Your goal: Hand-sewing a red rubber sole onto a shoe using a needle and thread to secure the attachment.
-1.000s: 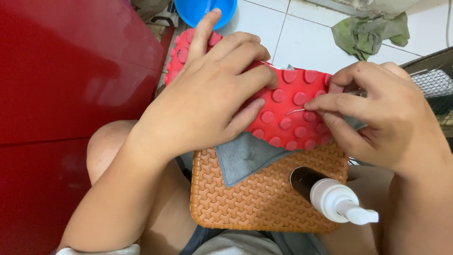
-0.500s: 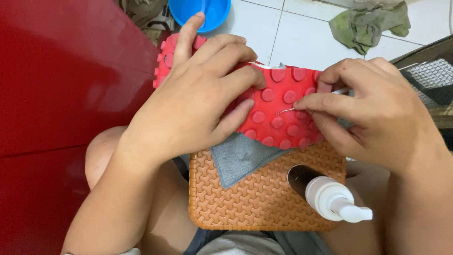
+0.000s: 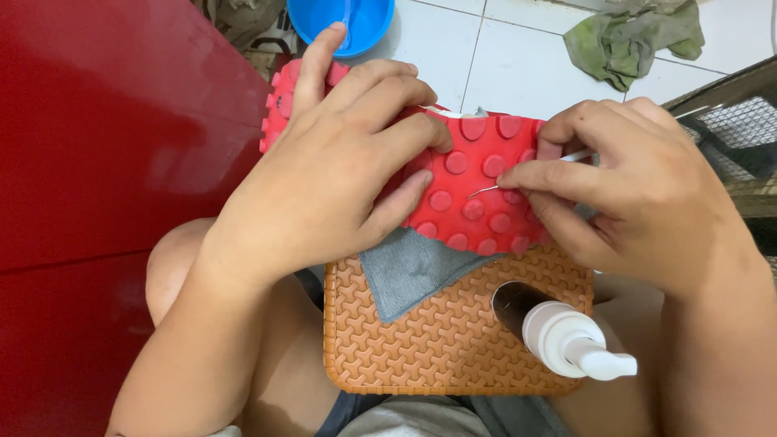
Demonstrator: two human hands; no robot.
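— Underfoot and around?

— White floor tiles at the top, with a blue basin and a crumpled green rag lying on them. Big glossy red panel down the whole left side. Dark wire mesh basket at the right edge. Working on an orange woven-pattern stool set across the lap, above a bare knee.

— And on the stool?

— Red studded sole, lying partly over the stool's far edge, with a grey cloth piece poking out from under it. White pump bottle sticking up through a round hole at the stool's right.

— Which way does the sole run?

— Long axis left to right, slightly tilted, left end raised toward the basin, studs facing up. Far end hidden under the palm.

— Hands?

— Left hand spread flat and pressing down on the sole's left half, fingers splayed, not clenched. Right hand pinched tight around a thin metal needle, tip pointing left onto the studs near the sole's middle.
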